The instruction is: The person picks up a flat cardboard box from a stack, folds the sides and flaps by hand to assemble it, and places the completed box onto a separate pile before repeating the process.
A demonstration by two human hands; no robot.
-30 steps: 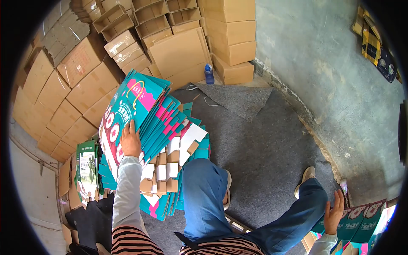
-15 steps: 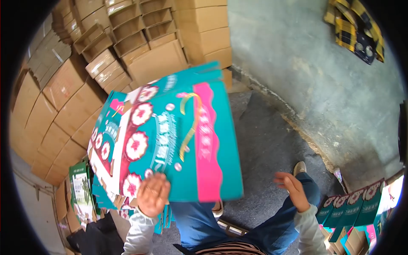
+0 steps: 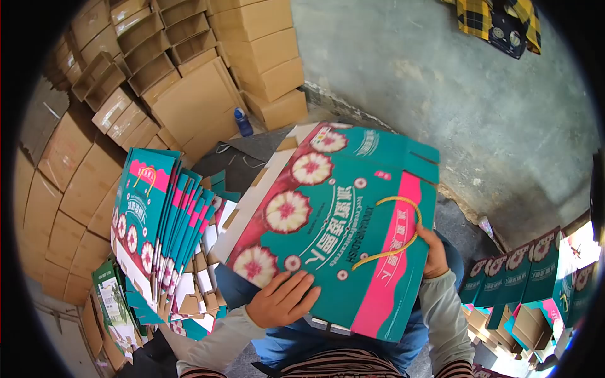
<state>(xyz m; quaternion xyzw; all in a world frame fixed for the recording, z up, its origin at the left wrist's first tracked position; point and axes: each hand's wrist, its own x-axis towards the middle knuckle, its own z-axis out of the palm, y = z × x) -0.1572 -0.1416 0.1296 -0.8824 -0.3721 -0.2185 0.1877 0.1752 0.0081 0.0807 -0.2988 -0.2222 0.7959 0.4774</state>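
Observation:
A flattened teal carton (image 3: 328, 233) with pink trim, fruit-slice pictures and a yellow rope handle lies tilted above my lap. My right hand (image 3: 433, 255) grips its right edge, the fingers partly hidden at the edge. My left hand (image 3: 285, 301) holds the lower edge, its fingers resting on the printed face; the thumb cannot be made out. To the left leans a stack of similar flattened cartons (image 3: 151, 233), fanned out, with white and brown flaps showing.
Brown cardboard boxes (image 3: 75, 214) are piled along the left and back, with a blue bottle (image 3: 242, 122) before them. Several opened teal cartons (image 3: 513, 268) stand at the right. A yellow-and-black checked cloth (image 3: 476, 17) hangs on the grey wall (image 3: 403, 69).
One carton has come away from the left stack to above my lap. My right hand, apart from it before, now grips its edge. The view has shifted, and a blue bottle shows.

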